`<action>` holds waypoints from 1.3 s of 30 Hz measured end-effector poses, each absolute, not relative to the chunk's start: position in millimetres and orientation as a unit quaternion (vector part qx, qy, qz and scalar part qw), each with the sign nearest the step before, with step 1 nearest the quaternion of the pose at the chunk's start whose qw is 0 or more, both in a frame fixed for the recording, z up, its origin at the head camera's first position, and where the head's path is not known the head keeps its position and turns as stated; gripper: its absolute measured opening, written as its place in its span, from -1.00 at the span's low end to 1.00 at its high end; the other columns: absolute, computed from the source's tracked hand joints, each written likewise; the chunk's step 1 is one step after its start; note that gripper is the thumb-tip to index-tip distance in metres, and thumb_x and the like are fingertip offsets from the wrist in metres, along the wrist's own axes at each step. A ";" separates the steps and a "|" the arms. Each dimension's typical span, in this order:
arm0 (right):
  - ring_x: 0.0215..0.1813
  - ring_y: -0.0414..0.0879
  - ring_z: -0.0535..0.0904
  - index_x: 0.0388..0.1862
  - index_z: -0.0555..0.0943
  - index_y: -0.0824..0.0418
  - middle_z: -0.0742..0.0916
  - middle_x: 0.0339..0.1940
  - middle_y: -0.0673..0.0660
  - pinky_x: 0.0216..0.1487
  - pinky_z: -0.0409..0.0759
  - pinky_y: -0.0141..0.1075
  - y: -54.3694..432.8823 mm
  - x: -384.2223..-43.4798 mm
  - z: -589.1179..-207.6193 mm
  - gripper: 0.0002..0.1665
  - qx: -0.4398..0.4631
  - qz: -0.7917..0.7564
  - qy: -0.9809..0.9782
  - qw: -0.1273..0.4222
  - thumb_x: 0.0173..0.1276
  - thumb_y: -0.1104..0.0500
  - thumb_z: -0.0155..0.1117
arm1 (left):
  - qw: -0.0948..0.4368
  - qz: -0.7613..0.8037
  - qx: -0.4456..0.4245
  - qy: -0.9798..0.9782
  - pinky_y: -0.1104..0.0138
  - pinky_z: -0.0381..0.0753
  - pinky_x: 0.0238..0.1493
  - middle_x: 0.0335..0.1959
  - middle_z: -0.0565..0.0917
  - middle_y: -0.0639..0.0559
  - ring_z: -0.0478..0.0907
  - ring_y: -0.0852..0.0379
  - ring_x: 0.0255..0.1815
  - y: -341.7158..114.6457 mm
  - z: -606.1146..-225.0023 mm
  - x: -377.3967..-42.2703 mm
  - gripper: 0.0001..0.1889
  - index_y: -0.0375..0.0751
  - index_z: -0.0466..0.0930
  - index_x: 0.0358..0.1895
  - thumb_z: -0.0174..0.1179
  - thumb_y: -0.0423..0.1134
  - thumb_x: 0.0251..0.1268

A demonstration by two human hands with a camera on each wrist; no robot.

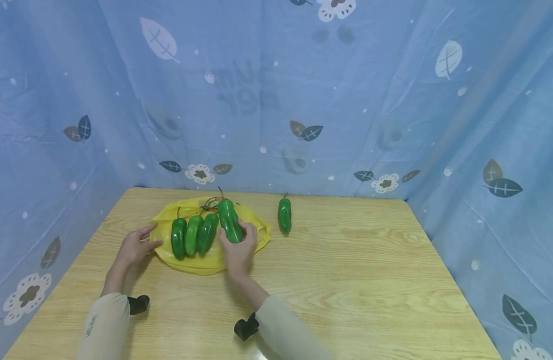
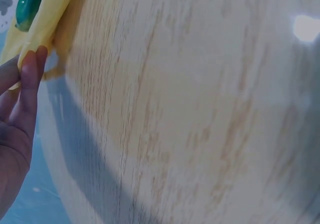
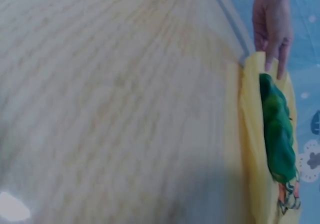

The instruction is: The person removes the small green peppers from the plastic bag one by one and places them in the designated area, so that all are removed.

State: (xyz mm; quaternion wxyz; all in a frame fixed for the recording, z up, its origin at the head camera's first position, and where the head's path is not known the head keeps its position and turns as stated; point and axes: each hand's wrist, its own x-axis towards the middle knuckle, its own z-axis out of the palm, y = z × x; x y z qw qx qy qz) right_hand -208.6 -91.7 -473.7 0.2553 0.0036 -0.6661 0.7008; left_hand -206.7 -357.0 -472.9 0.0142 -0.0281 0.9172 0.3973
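Note:
A yellow plastic bag (image 1: 199, 267) lies spread on the table's left half. Three green peppers lie side by side on it: a dark one (image 1: 178, 239), a lighter one (image 1: 193, 236) and another dark one (image 1: 207, 233). My left hand (image 1: 134, 246) pinches the bag's left edge between thumb and fingers, shown closer in the left wrist view. My right hand (image 1: 240, 254) grips a larger green pepper (image 1: 228, 216) by its lower end, over the bag's right part, stem pointing away. The right wrist view does not show my right hand.
Another green pepper (image 1: 285, 215) lies alone right of the bag. Small orange-red pieces with dark strings (image 1: 208, 206) sit at the bag's far side. Blue patterned curtain (image 1: 267, 125) hangs behind and beside the wooden table (image 1: 371, 270). Black wrist devices (image 1: 246, 327) jut from both sleeves.

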 end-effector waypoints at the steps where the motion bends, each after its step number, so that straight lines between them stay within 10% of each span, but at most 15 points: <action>1: -0.04 -0.07 0.54 -0.10 0.57 0.23 0.59 -0.13 0.05 -0.01 0.60 -0.23 -89.5 -209.4 -472.1 -0.57 0.007 0.700 -0.665 0.260 0.03 0.27 0.51 | 0.014 0.398 -0.029 0.917 -0.15 0.43 0.13 0.26 0.20 -0.65 0.60 -0.31 -0.04 -356.5 -472.7 -206.6 -0.31 -0.47 0.10 0.42 0.20 -0.27 0.34; 26: -0.07 -0.07 0.53 -0.07 0.56 0.28 0.62 -0.09 0.08 -0.04 0.59 -0.19 -46.6 -230.2 -456.7 -0.56 -0.019 0.700 -0.647 0.301 0.05 0.28 0.47 | 0.024 0.393 -0.031 0.919 -0.18 0.38 0.15 0.29 0.16 -0.65 0.37 -0.44 0.19 -359.4 -475.1 -203.0 -0.28 -0.48 0.06 0.43 0.19 -0.23 0.35; 33: 0.01 0.00 0.54 -0.09 0.54 0.33 0.62 -0.01 0.14 0.03 0.58 -0.17 -36.1 -233.9 -455.3 -0.57 -0.027 0.711 -0.624 0.321 0.04 0.33 0.47 | 0.006 0.392 -0.016 0.920 -0.17 0.39 0.14 0.24 0.21 -0.64 0.67 -0.25 -0.18 -358.2 -473.9 -203.8 -0.32 -0.53 0.10 0.40 0.20 -0.29 0.33; 39: -0.01 -0.01 0.55 -0.04 0.54 0.35 0.60 -0.02 0.18 0.00 0.61 -0.12 -24.3 -235.9 -449.1 -0.54 -0.024 0.723 -0.605 0.333 0.05 0.36 0.47 | 0.012 0.386 -0.015 0.922 -0.12 0.47 0.08 0.26 0.19 -0.65 0.45 -0.41 0.12 -357.5 -473.8 -205.3 -0.31 -0.52 0.10 0.40 0.19 -0.26 0.35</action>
